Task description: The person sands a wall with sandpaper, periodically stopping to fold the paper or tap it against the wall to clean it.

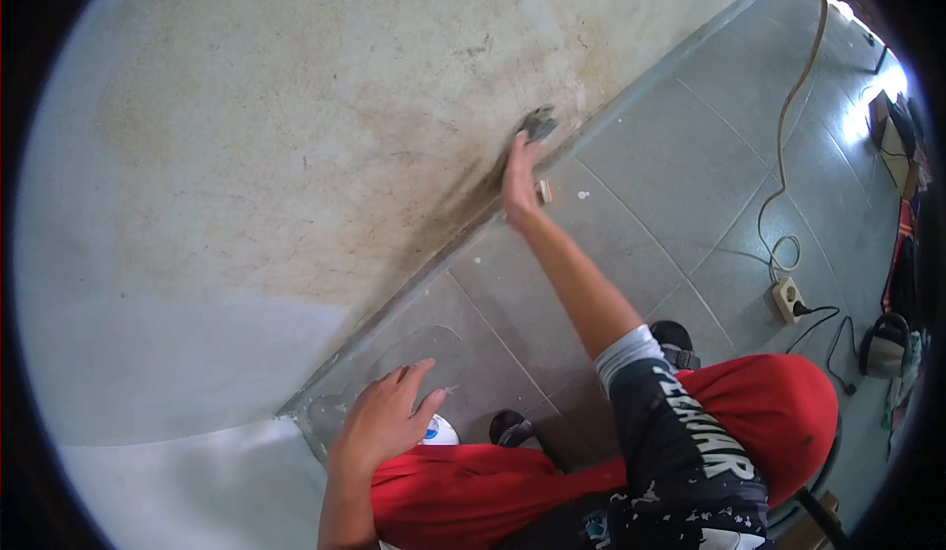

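Observation:
The stained, pale wall [296,136] fills the upper left of the head view. My right hand [520,180] reaches out to the wall's lower part, close above the skirting, its fingers pressed to a dark grey, crumpled-looking piece [539,124] that is somewhat blurred. Whether it is a cloth or a pad cannot be made out. My left hand [392,414] hangs over my red-clad knee with fingers apart and nothing in it. Partly hidden beneath it is a white container [440,432] with a blue mark.
On the grey tiled floor [631,185] a small orange and white object [544,191] lies by the skirting. A socket strip [787,300] with a cable [781,146] is at the right, near a kettle-like object [885,346]. Dark footwear shows beside my knees.

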A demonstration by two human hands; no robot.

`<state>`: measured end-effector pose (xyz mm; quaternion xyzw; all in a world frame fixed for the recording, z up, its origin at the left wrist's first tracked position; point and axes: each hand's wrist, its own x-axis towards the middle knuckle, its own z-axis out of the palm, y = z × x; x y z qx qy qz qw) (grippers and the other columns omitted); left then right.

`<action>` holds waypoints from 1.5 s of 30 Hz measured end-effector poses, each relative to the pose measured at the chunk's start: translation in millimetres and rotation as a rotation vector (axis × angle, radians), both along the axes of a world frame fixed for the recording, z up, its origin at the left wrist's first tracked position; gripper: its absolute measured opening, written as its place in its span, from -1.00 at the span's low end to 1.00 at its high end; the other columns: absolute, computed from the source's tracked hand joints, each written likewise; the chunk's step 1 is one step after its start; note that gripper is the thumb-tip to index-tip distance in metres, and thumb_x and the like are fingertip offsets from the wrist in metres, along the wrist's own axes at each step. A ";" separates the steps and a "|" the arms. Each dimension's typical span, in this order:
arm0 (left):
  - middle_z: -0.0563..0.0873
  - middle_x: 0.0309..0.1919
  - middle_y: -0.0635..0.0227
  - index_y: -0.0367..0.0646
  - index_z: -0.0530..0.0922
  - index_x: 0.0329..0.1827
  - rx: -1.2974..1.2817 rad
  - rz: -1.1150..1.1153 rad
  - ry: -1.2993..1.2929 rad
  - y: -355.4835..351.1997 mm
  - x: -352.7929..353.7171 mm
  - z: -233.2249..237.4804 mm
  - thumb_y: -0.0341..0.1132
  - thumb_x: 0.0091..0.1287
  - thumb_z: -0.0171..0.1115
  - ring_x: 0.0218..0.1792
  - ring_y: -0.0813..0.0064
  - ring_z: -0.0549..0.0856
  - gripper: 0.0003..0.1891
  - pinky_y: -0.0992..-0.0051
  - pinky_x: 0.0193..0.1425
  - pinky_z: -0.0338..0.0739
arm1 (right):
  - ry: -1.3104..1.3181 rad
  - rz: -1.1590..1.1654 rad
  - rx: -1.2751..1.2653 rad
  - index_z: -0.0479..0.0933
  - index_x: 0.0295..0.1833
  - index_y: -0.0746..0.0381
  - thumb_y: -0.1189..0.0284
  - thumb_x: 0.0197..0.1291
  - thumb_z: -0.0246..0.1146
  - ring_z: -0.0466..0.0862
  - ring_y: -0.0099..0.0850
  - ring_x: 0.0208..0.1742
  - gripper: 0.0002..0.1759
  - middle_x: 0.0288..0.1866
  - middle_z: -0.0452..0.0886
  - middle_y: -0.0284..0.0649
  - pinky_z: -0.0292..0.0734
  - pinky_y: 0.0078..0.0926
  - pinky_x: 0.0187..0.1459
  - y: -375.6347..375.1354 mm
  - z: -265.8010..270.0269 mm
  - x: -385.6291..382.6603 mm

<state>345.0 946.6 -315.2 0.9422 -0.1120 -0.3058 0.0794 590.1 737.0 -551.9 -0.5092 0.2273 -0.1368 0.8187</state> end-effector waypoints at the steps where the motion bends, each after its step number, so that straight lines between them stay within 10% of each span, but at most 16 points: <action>1: 0.67 0.16 0.03 -0.10 0.48 0.40 0.001 0.000 0.002 5.2 -3.4 0.4 -0.04 0.50 0.14 0.19 -0.01 0.64 -0.50 0.17 0.29 0.51 | 0.119 -0.024 0.022 -0.16 0.71 0.21 -0.38 0.44 -0.33 -0.21 -0.25 0.75 0.05 0.78 -0.28 -0.12 -0.22 -0.26 0.66 -15.8 -8.9 9.7; 5: 0.67 0.16 -0.03 -0.16 0.47 0.39 0.073 0.027 -0.035 23.9 -25.5 7.6 -0.04 0.50 0.13 0.15 -0.07 0.65 -0.48 0.13 0.26 0.52 | -0.104 0.165 0.517 -0.05 0.69 0.26 -0.50 0.34 -0.30 0.09 -0.11 0.68 0.17 0.71 0.05 -0.02 -0.07 -0.18 0.63 -98.6 -23.7 23.1; 6: 0.67 0.14 -0.07 -0.23 0.47 0.38 0.070 0.022 -0.045 23.5 -28.1 10.2 -0.03 0.51 0.13 0.11 -0.12 0.66 -0.46 0.10 0.24 0.53 | -0.128 0.206 0.407 -0.28 0.70 0.28 -0.42 0.41 -0.33 -0.11 -0.11 0.73 0.13 0.76 -0.27 0.00 -0.06 -0.14 0.64 -94.3 -10.3 14.4; 11: 0.66 0.17 -0.04 -0.17 0.47 0.40 0.060 0.005 -0.013 10.5 -14.3 7.2 -0.03 0.50 0.14 0.16 -0.09 0.64 -0.47 0.12 0.28 0.52 | -0.053 0.035 -0.117 -0.36 0.68 0.36 -0.32 0.48 -0.34 -0.32 -0.14 0.75 0.07 0.76 -0.44 -0.01 -0.33 -0.21 0.67 2.5 4.9 -14.2; 15: 0.65 0.21 0.01 -0.08 0.47 0.41 0.012 -0.020 0.027 4.4 -4.1 -2.5 -0.03 0.49 0.15 0.21 -0.04 0.63 -0.49 0.16 0.32 0.50 | 0.013 0.045 -0.072 -0.32 0.69 0.33 -0.38 0.44 -0.32 -0.27 -0.15 0.76 0.11 0.76 -0.42 -0.01 -0.30 -0.20 0.67 -13.0 11.6 -3.3; 17: 0.64 0.21 0.01 -0.08 0.48 0.41 0.020 -0.013 0.031 9.0 -6.6 -7.0 -0.03 0.49 0.15 0.22 -0.04 0.63 -0.49 0.16 0.32 0.50 | 0.151 0.094 0.443 -0.25 0.71 0.21 -0.42 0.41 -0.32 -0.16 -0.22 0.75 0.10 0.77 -0.26 -0.09 -0.23 -0.13 0.66 -50.1 53.4 -16.9; 20: 0.64 0.21 0.01 -0.10 0.48 0.40 0.046 -0.001 0.006 17.7 -10.3 -1.0 -0.03 0.49 0.15 0.22 -0.04 0.63 -0.49 0.16 0.32 0.50 | -0.253 0.327 0.611 -0.22 0.73 0.05 -0.51 0.33 -0.33 -0.09 -0.15 0.73 0.12 0.77 -0.20 -0.10 -0.17 0.17 0.61 -118.5 -38.6 33.3; 23: 0.64 0.21 -0.01 -0.12 0.48 0.40 0.066 0.011 0.014 5.9 -7.1 7.1 -0.03 0.49 0.15 0.21 -0.05 0.63 -0.48 0.16 0.31 0.50 | 0.086 0.180 0.464 -0.22 0.73 0.05 -0.48 0.35 -0.33 -0.15 -0.18 0.74 0.09 0.78 -0.23 -0.12 -0.25 0.14 0.62 -61.9 -18.4 10.7; 26: 0.64 0.21 -0.02 -0.13 0.47 0.39 0.052 -0.022 0.048 -9.3 6.3 1.3 -0.03 0.50 0.14 0.20 -0.06 0.62 -0.49 0.15 0.31 0.50 | -0.107 0.108 0.204 -0.36 0.69 0.32 -0.38 0.44 -0.27 -0.31 -0.20 0.76 0.13 0.77 -0.45 -0.07 -0.32 -0.24 0.67 15.4 -3.5 -27.1; 31: 0.63 0.21 -0.04 -0.13 0.46 0.39 -0.052 -0.082 0.042 -26.0 25.1 -10.4 -0.03 0.52 0.12 0.21 -0.08 0.62 -0.50 0.14 0.31 0.49 | -0.077 0.169 -0.113 -0.24 0.67 0.40 -0.12 0.49 0.07 -0.24 -0.10 0.75 0.05 0.75 -0.28 0.09 -0.26 -0.27 0.66 44.4 23.5 -59.1; 34: 0.62 0.23 -0.04 -0.13 0.45 0.40 -0.065 -0.078 0.021 -23.9 28.4 -9.5 -0.01 0.52 0.11 0.21 -0.09 0.61 -0.49 0.13 0.32 0.49 | -0.116 -0.037 -0.562 0.01 0.59 0.44 0.30 0.14 0.52 0.11 0.02 0.64 0.08 0.61 0.11 0.16 -0.01 -0.21 0.63 44.9 11.7 -61.3; 45: 0.65 0.19 -0.05 -0.15 0.47 0.38 -0.096 0.009 -0.013 2.0 20.7 -6.1 0.00 0.52 0.12 0.23 -0.02 0.63 -0.48 0.19 0.32 0.50 | -0.089 -0.008 0.017 0.24 0.43 0.32 0.64 0.24 0.31 0.55 -0.33 0.24 -0.34 0.24 0.54 -0.13 0.45 -0.37 0.25 33.8 9.7 -76.3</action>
